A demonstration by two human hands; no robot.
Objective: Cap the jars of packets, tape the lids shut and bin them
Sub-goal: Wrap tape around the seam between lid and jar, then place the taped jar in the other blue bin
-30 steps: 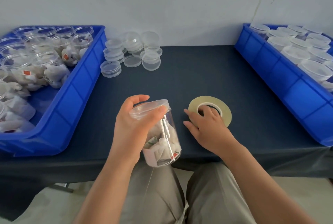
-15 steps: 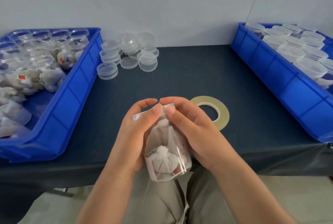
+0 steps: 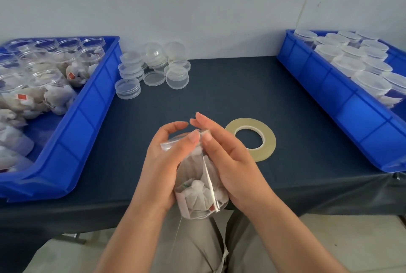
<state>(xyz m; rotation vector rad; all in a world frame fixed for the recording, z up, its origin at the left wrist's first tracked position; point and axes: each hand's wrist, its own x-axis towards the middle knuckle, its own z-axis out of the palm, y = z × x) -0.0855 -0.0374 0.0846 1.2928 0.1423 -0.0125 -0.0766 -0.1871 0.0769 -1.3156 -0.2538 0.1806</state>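
Note:
A clear jar (image 3: 198, 193) full of white packets is tilted over the table's front edge, its lid on. My left hand (image 3: 162, 163) grips it round the lid end, thumb on the rim. My right hand (image 3: 228, 158) holds the jar's right side, thumb pressing a strip of clear tape at the lid; the strip runs down the jar's side. A yellowish tape roll (image 3: 250, 138) lies flat on the dark table (image 3: 219, 88) just right of my hands.
A blue bin (image 3: 87, 116) on the left holds several open jars of packets. Loose clear lids (image 3: 153, 68) are stacked beside it at the back. Another blue bin (image 3: 342, 101) on the right holds several capped jars.
My right hand left the tape roll and came onto the jar with a tape strip. The jar tipped further toward me. The view shifted slightly.

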